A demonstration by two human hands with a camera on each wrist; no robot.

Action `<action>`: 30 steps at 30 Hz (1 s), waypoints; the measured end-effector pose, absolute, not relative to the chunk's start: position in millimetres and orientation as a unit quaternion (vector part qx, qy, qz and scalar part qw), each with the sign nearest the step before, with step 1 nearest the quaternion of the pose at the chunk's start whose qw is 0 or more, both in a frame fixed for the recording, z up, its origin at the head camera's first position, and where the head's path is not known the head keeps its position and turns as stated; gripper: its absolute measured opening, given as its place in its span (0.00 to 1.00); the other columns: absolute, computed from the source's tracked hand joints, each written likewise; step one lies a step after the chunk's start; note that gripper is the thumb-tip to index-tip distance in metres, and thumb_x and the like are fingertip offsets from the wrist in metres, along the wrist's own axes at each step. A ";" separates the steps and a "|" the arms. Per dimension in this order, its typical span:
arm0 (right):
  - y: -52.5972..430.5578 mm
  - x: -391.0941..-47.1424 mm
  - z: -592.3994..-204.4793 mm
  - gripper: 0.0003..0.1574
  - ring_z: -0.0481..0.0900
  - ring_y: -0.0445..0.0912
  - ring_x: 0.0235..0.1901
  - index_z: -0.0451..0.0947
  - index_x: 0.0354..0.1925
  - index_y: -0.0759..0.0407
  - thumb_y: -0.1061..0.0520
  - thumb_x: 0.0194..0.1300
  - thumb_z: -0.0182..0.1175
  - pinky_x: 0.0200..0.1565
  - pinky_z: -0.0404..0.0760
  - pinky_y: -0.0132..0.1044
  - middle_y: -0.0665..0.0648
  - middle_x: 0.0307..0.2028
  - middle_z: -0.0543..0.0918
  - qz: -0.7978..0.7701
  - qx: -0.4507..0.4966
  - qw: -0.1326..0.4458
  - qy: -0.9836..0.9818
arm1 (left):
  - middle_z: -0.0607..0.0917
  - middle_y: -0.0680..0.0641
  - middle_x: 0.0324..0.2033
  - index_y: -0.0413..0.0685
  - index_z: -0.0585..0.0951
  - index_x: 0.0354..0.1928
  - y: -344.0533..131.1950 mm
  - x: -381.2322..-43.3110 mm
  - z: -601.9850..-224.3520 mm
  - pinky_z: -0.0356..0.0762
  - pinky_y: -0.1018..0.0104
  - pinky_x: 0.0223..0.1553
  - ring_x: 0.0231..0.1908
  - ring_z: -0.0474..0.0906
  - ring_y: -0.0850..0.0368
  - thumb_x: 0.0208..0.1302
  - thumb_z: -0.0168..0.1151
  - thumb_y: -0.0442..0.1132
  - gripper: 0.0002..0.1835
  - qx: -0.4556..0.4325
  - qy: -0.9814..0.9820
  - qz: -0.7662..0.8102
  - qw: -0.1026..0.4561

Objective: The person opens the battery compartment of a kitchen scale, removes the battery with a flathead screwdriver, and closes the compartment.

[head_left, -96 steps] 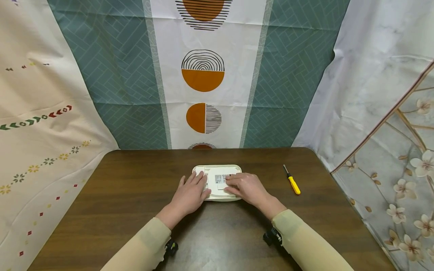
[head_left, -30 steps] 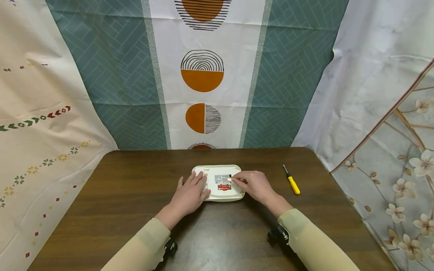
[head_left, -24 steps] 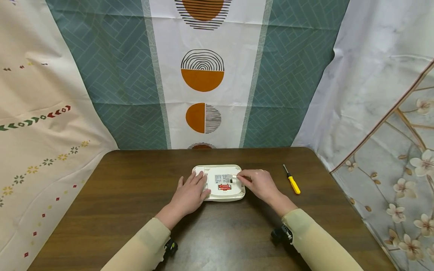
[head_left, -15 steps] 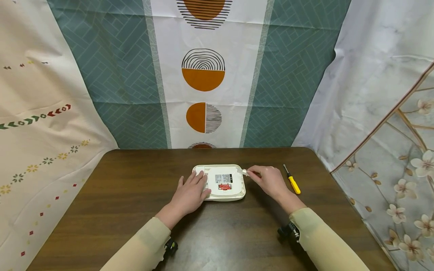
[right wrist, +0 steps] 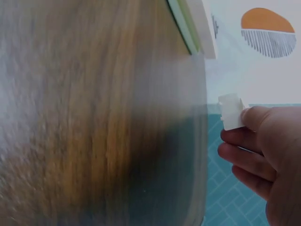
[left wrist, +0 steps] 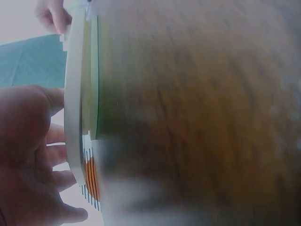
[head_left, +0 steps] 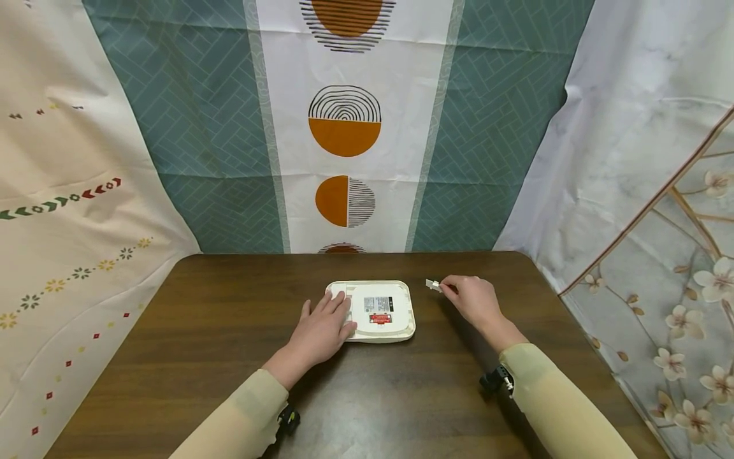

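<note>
A flat white device point(head_left: 373, 290) with rounded corners lies on the table, a printed label on its upward face. Below the label, an uncovered battery compartment point(head_left: 380, 319) shows red inside. My left hand point(head_left: 322, 325) rests with spread fingers over the device's left end, hiding part of it. To the right of the device, my right hand point(head_left: 473, 301) pinches a small white battery cover point(head_left: 432, 285) between thumb and fingers, apart from the device. In the right wrist view the battery cover point(right wrist: 231, 112) has small tabs along one edge.
A yellow-handled screwdriver stood at the right earlier; my right hand and forearm now cover that spot. The brown wooden table point(head_left: 229, 357) ends at the back against a patterned curtain point(head_left: 218, 159), with more cloth hanging at both sides.
My right hand has lifted the battery cover off the device, baring the compartment, and carried it right and slightly away. The left hand stays put. The screwdriver has gone from sight.
</note>
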State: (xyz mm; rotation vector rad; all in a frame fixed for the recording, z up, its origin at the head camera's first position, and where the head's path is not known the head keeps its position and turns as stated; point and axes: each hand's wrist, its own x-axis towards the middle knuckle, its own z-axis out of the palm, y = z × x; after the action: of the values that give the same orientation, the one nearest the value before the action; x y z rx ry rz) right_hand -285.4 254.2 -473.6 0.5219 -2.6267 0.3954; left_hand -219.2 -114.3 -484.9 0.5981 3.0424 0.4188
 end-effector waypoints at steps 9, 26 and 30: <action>257.7 -294.3 -475.7 0.04 0.90 0.58 0.30 0.93 0.38 0.56 0.61 0.72 0.73 0.33 0.87 0.59 0.55 0.32 0.92 0.083 0.193 0.261 -0.942 | 0.63 0.42 0.85 0.46 0.68 0.85 -114.4 -219.8 -484.6 0.49 0.22 0.78 0.86 0.51 0.38 0.86 0.56 0.58 0.36 0.191 0.972 0.134 0.004; 261.9 -301.9 -490.8 0.13 0.79 0.52 0.20 0.88 0.27 0.54 0.67 0.68 0.74 0.27 0.81 0.54 0.51 0.23 0.81 0.054 0.231 0.268 -0.934 | 0.65 0.42 0.84 0.44 0.70 0.83 -113.9 -217.1 -483.1 0.51 0.22 0.77 0.85 0.55 0.38 0.87 0.56 0.55 0.34 0.197 0.970 0.143 -0.004; 261.4 -301.6 -494.0 0.09 0.84 0.54 0.24 0.91 0.30 0.54 0.65 0.68 0.76 0.30 0.85 0.55 0.52 0.25 0.85 0.053 0.225 0.255 -0.939 | 0.65 0.41 0.84 0.44 0.71 0.83 -113.7 -217.1 -482.7 0.51 0.22 0.77 0.85 0.55 0.38 0.87 0.56 0.55 0.33 0.196 0.970 0.145 -0.004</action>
State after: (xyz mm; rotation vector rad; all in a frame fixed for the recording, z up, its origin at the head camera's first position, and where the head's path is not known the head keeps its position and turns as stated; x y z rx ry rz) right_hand -301.6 261.4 -494.0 0.6100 -2.5495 0.1446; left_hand -217.1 -113.7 -482.7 0.6181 3.0540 0.4567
